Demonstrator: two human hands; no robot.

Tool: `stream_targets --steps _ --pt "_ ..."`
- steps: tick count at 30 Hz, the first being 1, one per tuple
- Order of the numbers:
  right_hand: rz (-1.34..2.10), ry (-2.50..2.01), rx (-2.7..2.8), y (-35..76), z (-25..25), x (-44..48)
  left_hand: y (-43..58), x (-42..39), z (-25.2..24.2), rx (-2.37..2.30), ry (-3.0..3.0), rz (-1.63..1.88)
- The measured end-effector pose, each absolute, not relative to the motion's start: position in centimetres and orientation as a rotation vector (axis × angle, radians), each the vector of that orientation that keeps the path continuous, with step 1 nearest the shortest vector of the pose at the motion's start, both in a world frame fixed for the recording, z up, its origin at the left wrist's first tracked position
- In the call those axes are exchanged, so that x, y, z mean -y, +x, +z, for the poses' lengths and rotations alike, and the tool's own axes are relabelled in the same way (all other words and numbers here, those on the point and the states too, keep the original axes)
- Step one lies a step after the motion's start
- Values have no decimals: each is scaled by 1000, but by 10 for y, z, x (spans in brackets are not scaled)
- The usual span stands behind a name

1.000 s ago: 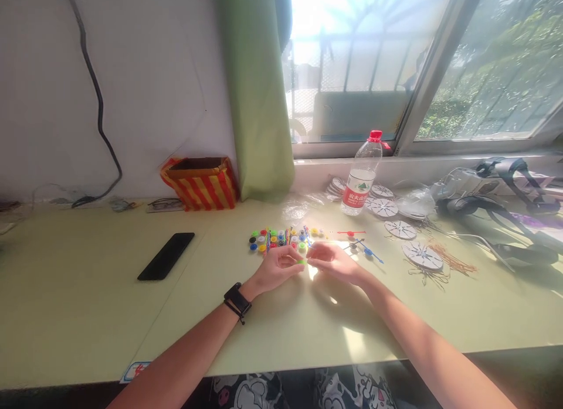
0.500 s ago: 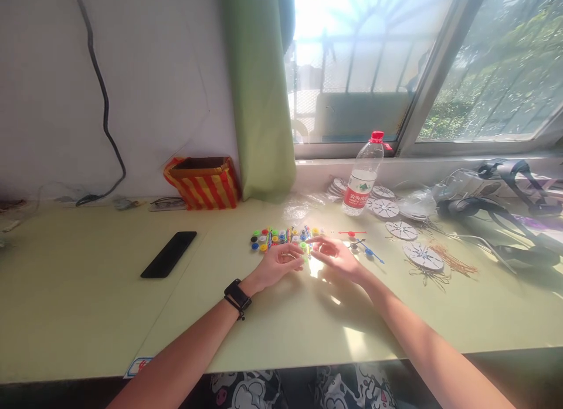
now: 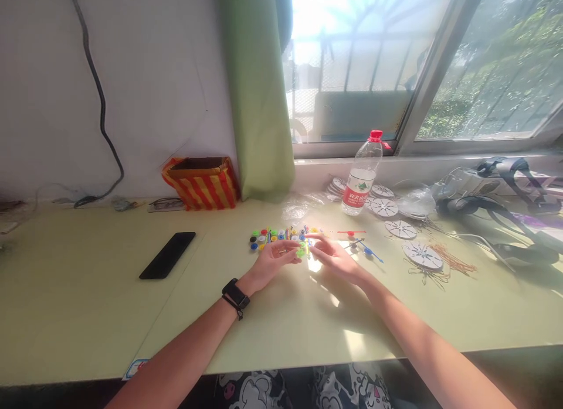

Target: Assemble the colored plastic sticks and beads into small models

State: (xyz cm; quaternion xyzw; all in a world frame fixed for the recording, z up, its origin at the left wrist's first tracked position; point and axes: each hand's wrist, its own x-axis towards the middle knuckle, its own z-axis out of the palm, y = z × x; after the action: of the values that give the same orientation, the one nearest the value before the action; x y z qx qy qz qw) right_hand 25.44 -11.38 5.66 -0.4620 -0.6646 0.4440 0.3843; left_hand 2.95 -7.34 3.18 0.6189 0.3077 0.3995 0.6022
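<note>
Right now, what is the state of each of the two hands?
Left hand: closed on a small green piece.
Right hand: beside that piece; its grip cannot be told.

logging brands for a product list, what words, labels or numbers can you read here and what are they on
"农夫山泉": white characters on the red label of the water bottle; the smaller print under it is too blurred to read.
Sticker at the front edge of the table: red marks in a blue border, partly cut off, too blurred to read.
The phone and the watch show no readable text.
</note>
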Motion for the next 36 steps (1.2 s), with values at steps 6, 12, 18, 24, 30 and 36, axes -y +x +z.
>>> stream_targets --steps 6,12,18,24,30,36 --pt "1243 -1123 1708 260 51 111 30 71 29 -713 1354 978" --pt "1185 -1109 1634 255 54 111 31 74 33 -718 1384 940" --pt "1194 -1165 1753 255 51 111 32 78 32 -730 1463 914" --pt "1281 -1109 1769 258 50 113 35 82 34 -731 1478 931" --pt "1260 -1086 1786 259 53 113 35 83 37 -739 1476 965" --pt "1210 -1059 1602 259 57 116 35 82 41 -804 1400 1017"
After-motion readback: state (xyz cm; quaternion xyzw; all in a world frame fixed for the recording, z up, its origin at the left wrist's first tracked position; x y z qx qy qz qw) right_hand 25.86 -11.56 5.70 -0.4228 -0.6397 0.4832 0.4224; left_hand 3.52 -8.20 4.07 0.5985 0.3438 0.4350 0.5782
